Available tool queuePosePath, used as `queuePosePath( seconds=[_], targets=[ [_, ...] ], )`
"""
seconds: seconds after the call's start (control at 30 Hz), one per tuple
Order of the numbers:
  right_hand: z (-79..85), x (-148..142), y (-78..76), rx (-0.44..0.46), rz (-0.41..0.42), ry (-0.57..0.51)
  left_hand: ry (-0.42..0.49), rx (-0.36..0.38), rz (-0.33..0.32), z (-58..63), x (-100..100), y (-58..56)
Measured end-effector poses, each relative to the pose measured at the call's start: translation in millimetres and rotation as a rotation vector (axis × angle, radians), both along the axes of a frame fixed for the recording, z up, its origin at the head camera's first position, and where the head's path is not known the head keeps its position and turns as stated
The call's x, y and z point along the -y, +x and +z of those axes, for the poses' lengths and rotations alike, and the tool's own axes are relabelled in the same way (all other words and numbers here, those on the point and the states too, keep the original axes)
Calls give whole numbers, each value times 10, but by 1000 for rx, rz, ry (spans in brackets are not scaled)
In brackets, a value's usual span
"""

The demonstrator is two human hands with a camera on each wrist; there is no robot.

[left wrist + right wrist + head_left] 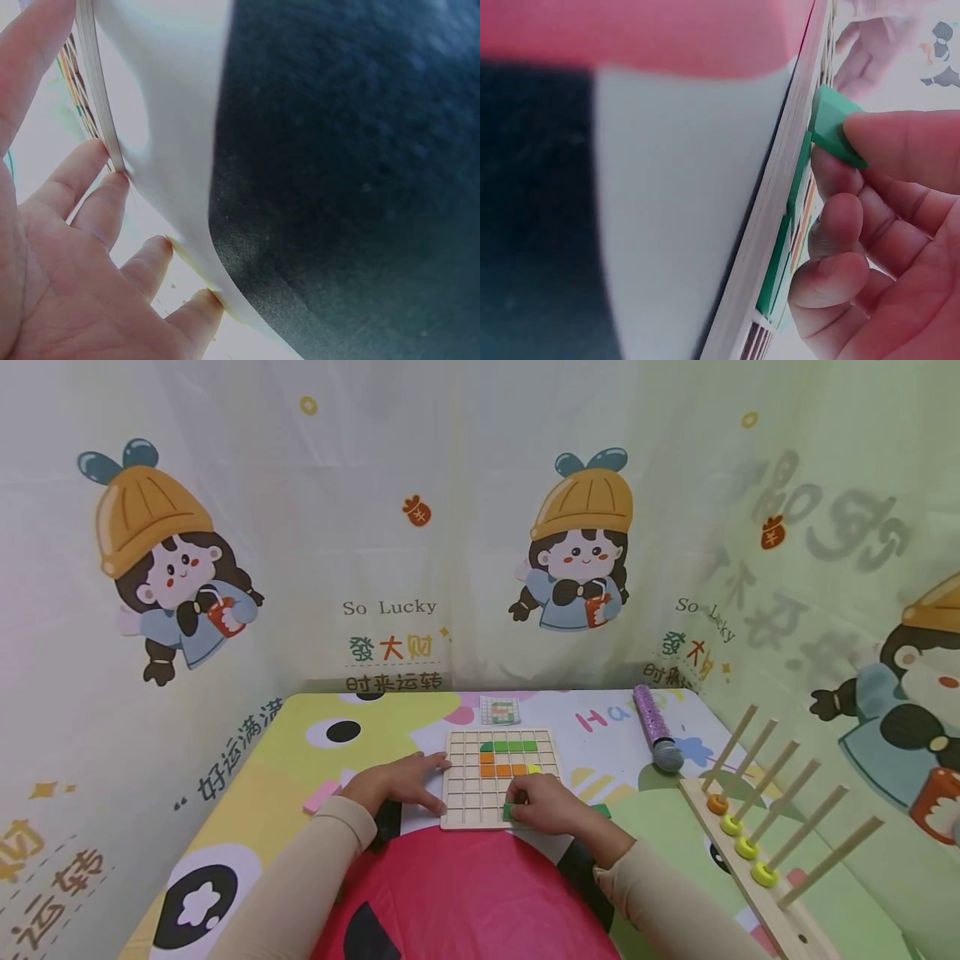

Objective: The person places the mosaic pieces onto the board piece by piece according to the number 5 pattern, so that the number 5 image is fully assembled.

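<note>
A wooden grid board [472, 793] lies on the table, with a row of green pieces [513, 747], several orange pieces [504, 770] and a yellow piece [534, 769] in its cells. My left hand [401, 783] has its fingers spread, thumb and fingertips against the board's left edge. Over the board's lower right, my right hand [547, 803] pinches a green piece with a curved side [836, 124] between thumb and index finger. In the right wrist view, more green pieces [776, 262] lie along the board's near edge, beside the curled fingers.
Behind the board lies a small pattern card [500, 711]. A purple glittery microphone [657, 731] is at the back right. Nearer on the right stands a wooden peg rack [776, 877] with orange and yellow rings. A pink piece [322, 796] sits beside the left wrist.
</note>
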State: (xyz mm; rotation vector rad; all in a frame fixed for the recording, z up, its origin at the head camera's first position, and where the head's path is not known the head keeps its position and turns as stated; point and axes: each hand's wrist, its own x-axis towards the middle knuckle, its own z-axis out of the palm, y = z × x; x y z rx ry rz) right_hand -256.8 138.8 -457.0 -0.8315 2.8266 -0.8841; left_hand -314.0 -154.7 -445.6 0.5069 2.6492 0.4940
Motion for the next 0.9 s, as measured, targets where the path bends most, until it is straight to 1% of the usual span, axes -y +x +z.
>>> queuePosePath(
  seconds=[0.27,0.43,0.53,0.67,0.7,0.8,0.9],
  targets=[
    [9,67,-2,6,6,4,-6,-6,-12,-14,3,-22],
    [3,92,0,-56,-9,59,-6,-6,-9,-15,2,-27],
    [-2,99,7,-99,-2,101,-4,-1,-7,-1,-4,-22],
    [7,97,19,-125,20,140,6,12,-2,12,-9,-6],
    [12,94,18,-120,22,148,10,13,-2,15,-8,-3],
    [38,74,3,-87,24,129,10,9,-1,16,0,0],
    [83,14,-32,-18,24,69,8,2,-3,22,12,-6]
  ],
)
